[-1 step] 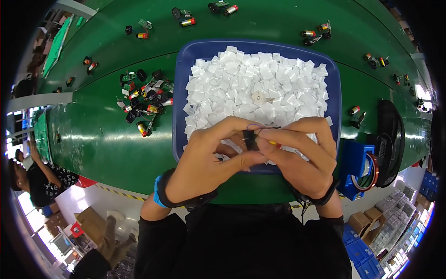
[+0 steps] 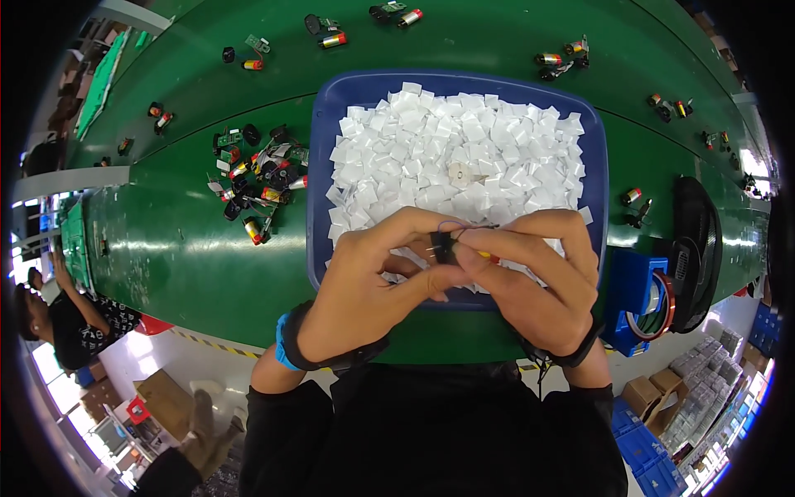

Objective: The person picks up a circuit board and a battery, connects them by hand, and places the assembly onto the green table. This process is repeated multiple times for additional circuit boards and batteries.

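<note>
My left hand point(image 2: 364, 277) and my right hand point(image 2: 542, 277) meet above the near side of a blue tray point(image 2: 315, 224) heaped with white square slips point(image 2: 397, 170). Between their fingertips is a small black part point(image 2: 442, 247) with thin metal pins and wires. A yellow-red bit, like a battery cell point(image 2: 489, 257), peeks out under my right fingers, which are closed. The left fingers curl around the black part's other side, thumb below it. Much of the piece is hidden by the fingers. A pale round piece point(image 2: 460, 173) with a pointed end lies on the slips.
Left of the tray is a pile of battery-and-circuit-board assemblies point(image 2: 261, 170). More lie in small groups along the green table point(image 2: 207, 265). At right stand a blue tape dispenser point(image 2: 633, 290) and a long black case point(image 2: 696, 248). A co-worker point(image 2: 66, 315) sits at far left.
The black part has tilted slightly between my fingers, and my left thumb has shifted a little. At lower left, a passing person's legs have moved slightly.
</note>
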The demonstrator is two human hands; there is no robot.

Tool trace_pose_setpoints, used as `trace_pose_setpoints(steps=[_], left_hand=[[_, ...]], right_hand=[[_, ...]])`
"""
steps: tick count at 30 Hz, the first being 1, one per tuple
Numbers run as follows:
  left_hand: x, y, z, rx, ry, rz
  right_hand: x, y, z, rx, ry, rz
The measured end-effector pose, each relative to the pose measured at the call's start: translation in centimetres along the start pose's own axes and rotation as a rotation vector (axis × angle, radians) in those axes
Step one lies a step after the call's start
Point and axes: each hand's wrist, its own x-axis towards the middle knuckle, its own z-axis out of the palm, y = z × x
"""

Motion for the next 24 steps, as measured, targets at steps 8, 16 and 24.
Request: trace_pose_setpoints(steps=[8,16,24], left_hand=[[0.0,-0.8,-0.3,-0.190,0.035,0.249],[0.2,-0.6,-0.4,0.342,0.101,0.477],[0.3,-0.6,0.2,0.541,0.189,0.672]], right_hand=[[0.0,-1.0,-1.6,0.468,0.011,0.499],[-1.0,-0.9,-0.7,0.583,0.025,0.521],[-0.9,-1.2,-0.8,0.638,0.016,0.570]])
